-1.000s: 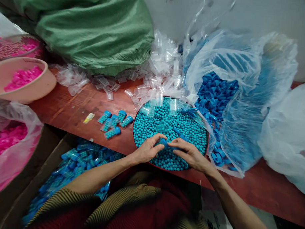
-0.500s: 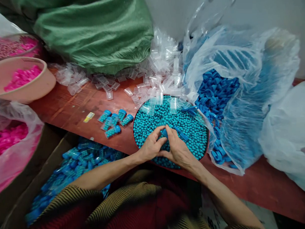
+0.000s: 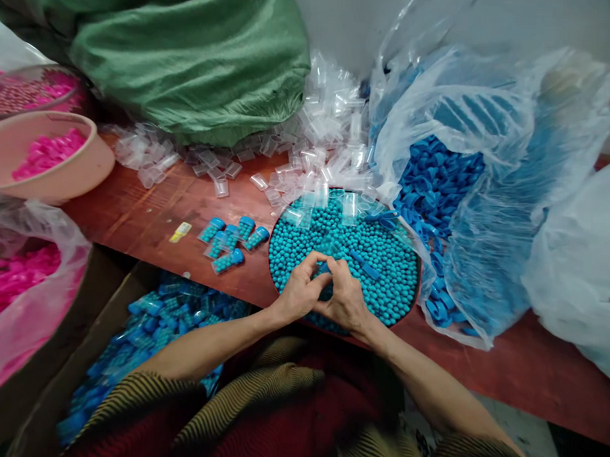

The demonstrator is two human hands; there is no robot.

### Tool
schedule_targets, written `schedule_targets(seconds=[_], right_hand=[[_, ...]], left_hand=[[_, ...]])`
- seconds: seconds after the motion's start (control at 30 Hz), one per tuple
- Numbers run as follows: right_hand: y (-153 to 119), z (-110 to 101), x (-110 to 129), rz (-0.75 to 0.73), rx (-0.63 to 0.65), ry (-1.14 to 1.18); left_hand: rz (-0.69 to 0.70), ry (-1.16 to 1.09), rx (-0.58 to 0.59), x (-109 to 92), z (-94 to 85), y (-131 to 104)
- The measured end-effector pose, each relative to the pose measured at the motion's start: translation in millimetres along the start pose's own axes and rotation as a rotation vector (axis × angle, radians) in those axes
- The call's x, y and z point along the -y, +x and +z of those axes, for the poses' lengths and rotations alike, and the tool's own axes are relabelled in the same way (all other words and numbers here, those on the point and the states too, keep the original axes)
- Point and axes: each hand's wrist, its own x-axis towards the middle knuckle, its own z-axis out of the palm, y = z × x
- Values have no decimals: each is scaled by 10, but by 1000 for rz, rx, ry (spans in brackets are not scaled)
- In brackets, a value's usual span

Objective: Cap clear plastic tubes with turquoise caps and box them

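Observation:
Over a round basin [image 3: 420, 286] of turquoise beads [image 3: 304, 238], my left hand [image 3: 303, 288] and my right hand [image 3: 346, 298] meet, fingertips together. Both are closed around a small blue-capped container [image 3: 325, 268], of which only a bit of blue shows between the fingers. Clear empty containers [image 3: 350, 207] lie on the beads at the far rim. Just right of my hands, a blue plastic piece [image 3: 366, 265] rests on the beads. Left of the basin, several filled containers with blue caps [image 3: 228, 260] lie on the red table [image 3: 150, 223].
Behind the basin is a heap of clear containers [image 3: 333, 123] beside a green sack [image 3: 191, 58]. A plastic bag of blue caps [image 3: 437, 180] stands right. Pink pieces fill a basin [image 3: 94, 161] at left. Below the table edge, a box [image 3: 59, 380] holds filled blue-capped containers.
My right hand's fingers have drawn in closer to the left hand, and less of the blue cap shows. The whole view has shifted slightly; the surrounding things lie as before.

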Motion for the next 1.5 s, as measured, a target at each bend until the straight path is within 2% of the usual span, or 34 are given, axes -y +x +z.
schedule_targets(seconds=[0.1, 0.2, 0.3, 0.33, 0.4, 0.47, 0.5, 0.57, 0.67, 0.77, 0.83, 0.93, 1.03, 1.17, 1.27, 1.37, 1.5], right_hand=[[73, -63, 90, 37, 107, -24], [92, -282, -11, 66, 139, -86], [-15, -526, -313, 189, 114, -233], [-67, -579, -421, 232, 154, -311], [-157, -625, -598, 275, 277, -405], [-190, -597, -702, 307, 351, -404], [-181, -566, -732, 329, 351, -367], [-121, -497, -765, 388, 310, -237], [-7, -444, -801, 463, 261, -40], [46, -502, -846, 466, 293, 47], [55, -585, -871, 385, 354, -6], [83, -694, -877, 204, 504, -273], [146, -718, -852, 91, 631, -487], [204, -648, -821, -33, 529, -589], [192, -568, -822, -85, 490, -556], [138, -511, -877, -45, 490, -465], [50, -507, -1038, 41, 389, -374]], left_hand=[[61, 134, -27, 0, -183, -16], [63, 242, -113, 60, -596, -51], [10, 449, -323, 160, -1075, -106], [3, 565, -409, 188, -1187, -122], [36, 783, -556, 216, -1272, -133], [126, 893, -563, 204, -1146, -101], [177, 898, -499, 188, -1017, -66], [246, 855, -281, 150, -690, 37], [223, 844, -61, 123, -248, 233], [178, 862, 28, 155, -57, 400], [172, 843, 37, 195, -49, 471], [173, 794, 47, 246, -85, 528], [167, 789, 62, 273, -87, 552], [184, 780, 101, 284, -63, 567], [172, 743, 99, 277, -76, 571], [122, 684, 91, 267, -113, 587], [63, 566, 128, 274, -153, 655]])
